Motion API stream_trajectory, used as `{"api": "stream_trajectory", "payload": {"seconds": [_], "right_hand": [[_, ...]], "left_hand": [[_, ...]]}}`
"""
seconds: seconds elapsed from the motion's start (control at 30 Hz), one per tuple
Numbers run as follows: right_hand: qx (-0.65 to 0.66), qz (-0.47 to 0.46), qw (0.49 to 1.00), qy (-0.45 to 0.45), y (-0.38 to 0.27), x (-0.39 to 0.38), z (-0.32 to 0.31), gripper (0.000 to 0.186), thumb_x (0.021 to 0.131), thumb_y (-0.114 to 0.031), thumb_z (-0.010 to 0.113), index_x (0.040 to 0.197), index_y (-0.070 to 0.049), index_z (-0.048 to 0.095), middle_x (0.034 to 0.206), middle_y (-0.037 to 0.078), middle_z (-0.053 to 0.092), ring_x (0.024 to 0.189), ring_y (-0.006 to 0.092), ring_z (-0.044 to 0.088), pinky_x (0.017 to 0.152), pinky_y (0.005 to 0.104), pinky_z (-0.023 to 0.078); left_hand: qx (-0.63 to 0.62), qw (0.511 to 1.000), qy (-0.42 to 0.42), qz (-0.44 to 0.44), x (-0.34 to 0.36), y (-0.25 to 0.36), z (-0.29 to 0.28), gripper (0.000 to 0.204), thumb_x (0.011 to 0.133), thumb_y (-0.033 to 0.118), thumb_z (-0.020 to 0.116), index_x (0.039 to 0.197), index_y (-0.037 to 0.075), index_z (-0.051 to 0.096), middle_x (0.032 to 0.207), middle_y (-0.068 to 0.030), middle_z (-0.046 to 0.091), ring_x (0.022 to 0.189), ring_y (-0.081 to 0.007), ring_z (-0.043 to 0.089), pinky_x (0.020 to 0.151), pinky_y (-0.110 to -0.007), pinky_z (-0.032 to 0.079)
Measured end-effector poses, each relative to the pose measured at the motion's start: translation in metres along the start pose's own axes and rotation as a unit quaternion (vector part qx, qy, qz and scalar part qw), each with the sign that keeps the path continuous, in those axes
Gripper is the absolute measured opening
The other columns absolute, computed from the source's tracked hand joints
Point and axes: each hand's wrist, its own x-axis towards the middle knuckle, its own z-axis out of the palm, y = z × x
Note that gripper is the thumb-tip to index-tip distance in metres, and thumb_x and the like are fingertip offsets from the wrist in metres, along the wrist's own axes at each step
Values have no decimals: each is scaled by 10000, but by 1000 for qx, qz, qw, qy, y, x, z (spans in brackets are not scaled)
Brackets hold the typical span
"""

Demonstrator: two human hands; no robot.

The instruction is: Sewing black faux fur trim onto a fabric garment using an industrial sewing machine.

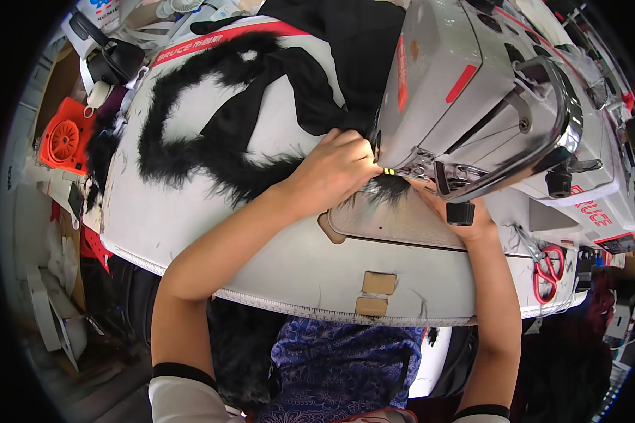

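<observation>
My left hand (339,166), its fingers curled and closed, presses on black fabric with fluffy trim (391,189) right beside the needle of a white sewing machine (437,92). My right hand (458,208) is behind the machine's needle end, at the right of the trim; its fingers are mostly hidden. The black fabric (307,99) spreads over the white table (254,254) to the back left, edged by a loop of black fluffy trim (155,134). A small yellow-and-black striped piece (388,170) is at the needle area.
Red-handled scissors (549,275) lie at the table's right, near my right forearm. An orange plastic device (65,137), a dark bag (109,60) and other clutter crowd the left side. A metal bed plate (374,218) sits under the machine head.
</observation>
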Motion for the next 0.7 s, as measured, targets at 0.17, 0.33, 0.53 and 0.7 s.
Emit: {"api": "stream_trajectory", "payload": {"seconds": [0.17,0.33,0.53,0.7], "right_hand": [[-8,30,999,-7,-4,1,0,535,937,-282,339,1340,54,233,1363,230,305,1249,263,335,1044,324,272],[-17,63,998,-7,-11,0,-3,521,930,-268,365,1318,68,275,1337,237,353,1218,293,386,1030,354,302],[-420,118,897,-73,-57,-2,-12,392,906,-260,445,1255,-81,461,1200,130,533,1088,260,518,953,382,387],[-415,80,906,-26,-32,0,-4,311,899,-252,468,1187,-166,545,1143,55,580,1043,190,539,922,350,402]], "left_hand": [[-14,998,-33,56,0,-6,-10,136,680,69,611,805,50,560,788,-31,501,813,-199,507,730,-311,447],[-44,997,-34,58,-2,-5,-8,223,631,64,602,851,40,571,813,-36,523,810,-195,517,681,-295,475],[-3,997,-11,72,0,-6,-9,223,629,59,599,849,39,573,787,-22,527,791,-185,508,677,-279,481],[1,998,-22,63,-1,-5,-10,218,634,55,595,849,35,569,777,-18,531,798,-181,505,698,-262,477]]}}
